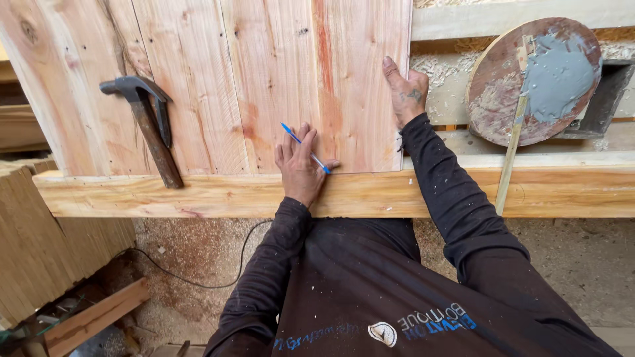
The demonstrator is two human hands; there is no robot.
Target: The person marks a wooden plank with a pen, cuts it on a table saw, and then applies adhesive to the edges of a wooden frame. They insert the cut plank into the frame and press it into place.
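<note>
Two hands are laid on a panel of reddish wooden boards (pixel 264 73): a blue pen (pixel 305 149) is pinched between the fingers of the left hand (pixel 301 168) at the panel's near edge, while its right edge is pressed by the flat, closed-fingered right hand (pixel 407 89). A claw hammer (pixel 149 125) rests at left; a round board (pixel 532 79), apparently smeared with grey paste, lies far right

We spot no pkgs, labels, signs or screens on the bench, only print is a small white emblem w/ blue and white lettering on the dark shirt front (pixel 423 324), bottom centre, seen upside down
</note>
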